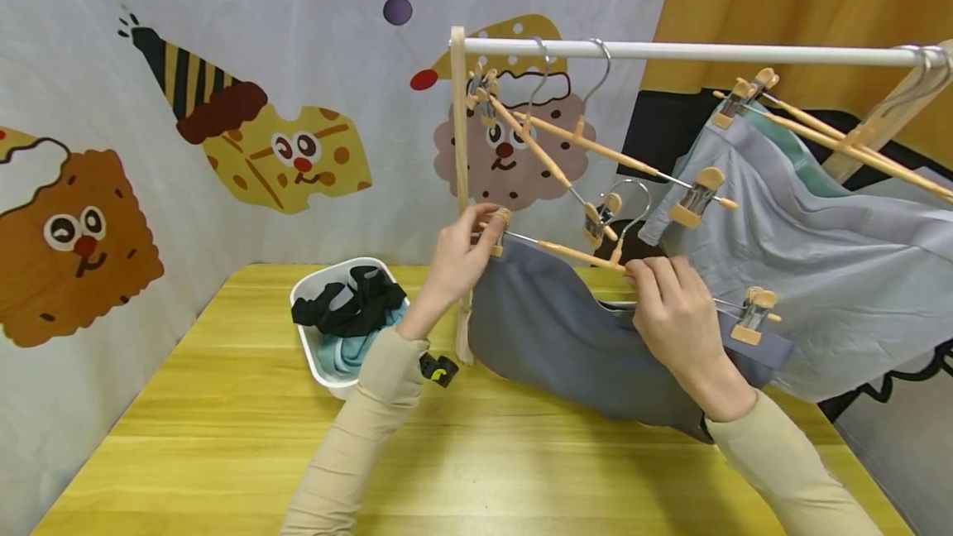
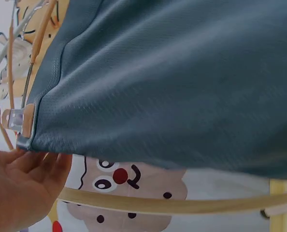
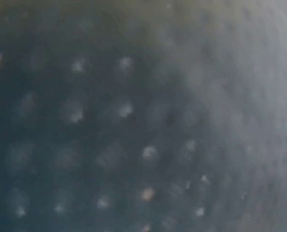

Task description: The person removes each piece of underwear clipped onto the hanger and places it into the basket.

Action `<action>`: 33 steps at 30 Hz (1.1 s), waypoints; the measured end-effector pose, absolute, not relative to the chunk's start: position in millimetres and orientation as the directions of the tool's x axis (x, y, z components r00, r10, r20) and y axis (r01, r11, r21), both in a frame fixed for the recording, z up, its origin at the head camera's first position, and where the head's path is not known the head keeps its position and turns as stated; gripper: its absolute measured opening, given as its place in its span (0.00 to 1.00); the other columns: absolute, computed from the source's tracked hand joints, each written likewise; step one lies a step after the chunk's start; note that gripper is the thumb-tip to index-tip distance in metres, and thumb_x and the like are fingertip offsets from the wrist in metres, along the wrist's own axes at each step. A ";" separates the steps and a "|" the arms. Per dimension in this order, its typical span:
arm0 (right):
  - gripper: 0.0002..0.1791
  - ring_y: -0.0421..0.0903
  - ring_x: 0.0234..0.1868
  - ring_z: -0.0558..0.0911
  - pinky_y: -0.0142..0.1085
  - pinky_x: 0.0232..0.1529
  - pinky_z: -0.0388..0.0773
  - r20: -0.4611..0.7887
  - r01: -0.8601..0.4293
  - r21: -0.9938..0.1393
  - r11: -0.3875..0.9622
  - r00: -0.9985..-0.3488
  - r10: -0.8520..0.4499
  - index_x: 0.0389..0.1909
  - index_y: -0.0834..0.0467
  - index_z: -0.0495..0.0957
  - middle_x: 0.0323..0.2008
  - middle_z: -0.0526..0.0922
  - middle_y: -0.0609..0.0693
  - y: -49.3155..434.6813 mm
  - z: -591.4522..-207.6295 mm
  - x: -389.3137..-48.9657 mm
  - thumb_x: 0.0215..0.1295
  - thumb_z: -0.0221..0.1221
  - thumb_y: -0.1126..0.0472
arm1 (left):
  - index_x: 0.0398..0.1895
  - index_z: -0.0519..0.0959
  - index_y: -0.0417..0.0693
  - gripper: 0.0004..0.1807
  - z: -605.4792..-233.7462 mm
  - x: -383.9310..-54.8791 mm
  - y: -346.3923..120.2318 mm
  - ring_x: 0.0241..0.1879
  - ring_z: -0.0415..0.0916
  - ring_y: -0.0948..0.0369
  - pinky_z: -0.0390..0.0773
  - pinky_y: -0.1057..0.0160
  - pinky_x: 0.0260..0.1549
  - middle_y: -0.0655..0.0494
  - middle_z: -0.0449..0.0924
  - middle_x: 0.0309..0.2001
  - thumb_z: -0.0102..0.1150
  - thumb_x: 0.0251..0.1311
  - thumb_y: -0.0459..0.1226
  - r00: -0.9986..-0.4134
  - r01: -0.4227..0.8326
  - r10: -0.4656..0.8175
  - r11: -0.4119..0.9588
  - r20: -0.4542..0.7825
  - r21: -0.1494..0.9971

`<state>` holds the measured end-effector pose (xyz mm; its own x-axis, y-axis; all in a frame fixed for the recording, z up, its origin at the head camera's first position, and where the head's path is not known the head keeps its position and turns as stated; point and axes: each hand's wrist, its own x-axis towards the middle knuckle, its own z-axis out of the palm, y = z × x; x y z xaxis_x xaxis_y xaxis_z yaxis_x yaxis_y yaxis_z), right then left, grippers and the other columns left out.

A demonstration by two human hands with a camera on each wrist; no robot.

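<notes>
A dark grey garment [image 1: 551, 321] with a waistband hangs from a wooden clip hanger [image 1: 569, 253], clipped at both ends. My left hand [image 1: 463, 259] pinches the left clip [image 1: 502, 230]; in the left wrist view its fingers lie behind the garment's corner, beside that clip [image 2: 26, 120]. With curled fingers, my right hand [image 1: 677, 317] grips the hanger bar right of its metal hook [image 1: 629, 197]. The right clip [image 1: 754, 317] shows beyond this hand, on the waistband. Blurred dark fabric [image 3: 85, 135] fills the right wrist view, hiding the hand there.
A white rail [image 1: 692, 50] on a wooden frame carries two bare clip hangers [image 1: 554, 151] and light grey and green garments [image 1: 752, 180] at right. At left on the wooden table [image 1: 223, 437] stands a white basket [image 1: 308, 354] with black and teal clothes, beside a small black object [image 1: 438, 370].
</notes>
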<state>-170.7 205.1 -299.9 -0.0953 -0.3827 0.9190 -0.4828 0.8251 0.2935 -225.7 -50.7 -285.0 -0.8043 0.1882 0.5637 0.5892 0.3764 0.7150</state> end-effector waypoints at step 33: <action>0.13 0.57 0.24 0.71 0.45 0.20 0.69 0.908 -0.542 0.316 0.779 -0.064 -0.414 0.30 0.70 0.76 0.26 0.76 0.62 192.1 -300.7 -170.6 0.71 0.49 0.66 | 0.37 0.77 0.33 0.18 -281.4 -211.7 -56.3 0.28 0.78 0.70 0.75 0.67 0.35 0.44 0.80 0.28 0.48 0.68 0.42 -0.903 0.424 0.085 0.019 0.421 0.905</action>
<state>-170.6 192.1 -300.7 -0.0643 -0.4136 0.9082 -0.5420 0.7786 0.3162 -211.7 -56.3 -281.4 -0.9030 0.0851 0.4211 0.4241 0.0189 0.9054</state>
